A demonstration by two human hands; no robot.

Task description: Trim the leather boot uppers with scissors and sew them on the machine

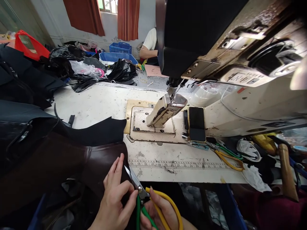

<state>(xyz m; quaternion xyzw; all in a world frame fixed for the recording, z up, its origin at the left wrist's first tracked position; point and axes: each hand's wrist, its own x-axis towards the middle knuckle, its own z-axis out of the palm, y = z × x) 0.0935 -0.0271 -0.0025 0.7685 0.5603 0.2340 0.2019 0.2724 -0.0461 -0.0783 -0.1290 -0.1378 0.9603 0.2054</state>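
Note:
A dark brown leather piece (105,156) with a stitched seam spreads over the left front of the table and hangs past its edge. My left hand (117,195) is closed on its right edge, thumb and forefinger curled together and the other fingers lying along the leather. In my right hand (158,207) are scissors (137,185) with one green and one yellow handle. Their blades are slightly apart at the leather's edge, just beside my left fingers. Black material (100,132) shows behind the brown leather.
A post-bed sewing machine (163,111) stands on the white table (96,102). To its right lie a phone (197,124), snips (198,145) and yellow-and-green-handled scissors (230,159). Dark pieces (21,76) pile up at left. Behind, a person (149,44) sits near blue baskets (120,48).

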